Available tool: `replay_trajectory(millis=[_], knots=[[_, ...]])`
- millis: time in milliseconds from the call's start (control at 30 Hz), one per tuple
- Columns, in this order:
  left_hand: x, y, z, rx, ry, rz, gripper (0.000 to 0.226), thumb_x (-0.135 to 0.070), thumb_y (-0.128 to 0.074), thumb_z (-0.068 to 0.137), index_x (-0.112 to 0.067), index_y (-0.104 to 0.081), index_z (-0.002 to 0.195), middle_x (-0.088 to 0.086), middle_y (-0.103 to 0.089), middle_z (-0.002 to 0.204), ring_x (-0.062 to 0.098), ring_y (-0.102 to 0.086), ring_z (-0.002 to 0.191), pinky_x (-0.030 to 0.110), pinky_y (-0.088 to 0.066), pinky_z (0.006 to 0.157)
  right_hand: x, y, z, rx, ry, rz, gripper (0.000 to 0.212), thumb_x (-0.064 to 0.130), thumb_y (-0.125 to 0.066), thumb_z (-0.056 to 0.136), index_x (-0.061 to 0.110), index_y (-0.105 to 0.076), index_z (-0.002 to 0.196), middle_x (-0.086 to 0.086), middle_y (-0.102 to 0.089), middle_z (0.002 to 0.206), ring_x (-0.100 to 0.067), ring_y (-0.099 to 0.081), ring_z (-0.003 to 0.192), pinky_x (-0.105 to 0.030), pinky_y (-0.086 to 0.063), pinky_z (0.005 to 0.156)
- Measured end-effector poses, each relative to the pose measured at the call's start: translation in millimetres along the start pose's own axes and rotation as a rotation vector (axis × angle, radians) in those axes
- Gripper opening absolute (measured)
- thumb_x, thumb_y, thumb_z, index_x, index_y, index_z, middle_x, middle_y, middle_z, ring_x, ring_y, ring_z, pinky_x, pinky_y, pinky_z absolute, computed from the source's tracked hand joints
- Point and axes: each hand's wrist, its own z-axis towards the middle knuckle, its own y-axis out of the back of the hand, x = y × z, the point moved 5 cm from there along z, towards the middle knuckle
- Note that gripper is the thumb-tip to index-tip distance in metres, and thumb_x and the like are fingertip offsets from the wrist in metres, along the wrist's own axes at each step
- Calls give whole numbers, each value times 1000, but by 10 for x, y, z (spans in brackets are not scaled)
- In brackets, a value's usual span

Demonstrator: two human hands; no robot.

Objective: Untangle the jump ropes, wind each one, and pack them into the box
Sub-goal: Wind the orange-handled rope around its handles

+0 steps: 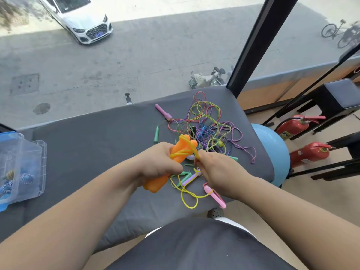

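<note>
Yellow rope (pixel 180 153) wrapped round 2 orange handles (pixel 181 145), held over the grey tabletop (pixel 93 149).
A pink handle (pixel 214 194) lies at the near edge. The left hand (pixel 157 162) grips the orange handles and the right hand (pixel 218 168) pinches the yellow rope. The tangle (pixel 206 129) lies far right, with bare room to its left. The clear box (pixel 37 152) sits far left.

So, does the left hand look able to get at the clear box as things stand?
Probably yes: only grey cushion lies between the left hand and the clear box, though that hand is full, gripping the orange handles.
</note>
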Motion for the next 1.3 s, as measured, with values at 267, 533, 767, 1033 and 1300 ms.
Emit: replay_trajectory(millis=[267, 533, 767, 1033, 1300], knots=[[-154, -338, -246, 386, -102, 598, 21, -9, -69, 72, -11, -48, 76, -1, -45, 63, 16, -40, 55, 28, -33, 50, 9, -89, 98, 340, 261, -292, 6, 19, -52, 92, 15, -55, 89, -3, -60, 85, -29, -59, 83, -42, -50, 70], [212, -239, 11, 203, 103, 1040, 14, -20, -65, 73, -12, -60, 83, 5, -57, 69, 26, -53, 61, 28, -40, 53, 351, 261, 484, 427, 271, -554, 12, 7, -42, 95, 17, -40, 89, 0, -37, 67, -32, -45, 70, -36, -36, 60], [208, 121, 202, -113, 117, 538, 21, -12, -69, 71, -17, -49, 65, 0, -52, 57, 23, -51, 54, 25, -40, 52, 279, 223, 260, 157, 77, -235, 26, 40, -33, 106, 20, -37, 91, -8, -59, 86, -36, -57, 82, -38, -32, 63], [173, 0, 47, -87, 99, 17, 18, -8, -65, 61, -12, -48, 66, 4, -45, 58, 21, -42, 56, 31, -37, 57, 79, -4, -31, 3, -30, 225, 14, 39, -30, 103, 34, -27, 90, 6, -47, 70, -25, -40, 68, -39, -30, 62], [-96, -141, -172, 177, 4, -70, 18, -4, -62, 60, -14, -52, 72, 3, -43, 57, 19, -45, 51, 26, -39, 52, -81, 10, -53, 49, 65, 150, 25, 43, -29, 100, 24, -46, 97, -4, -65, 86, -33, -57, 78, -44, -48, 71]])
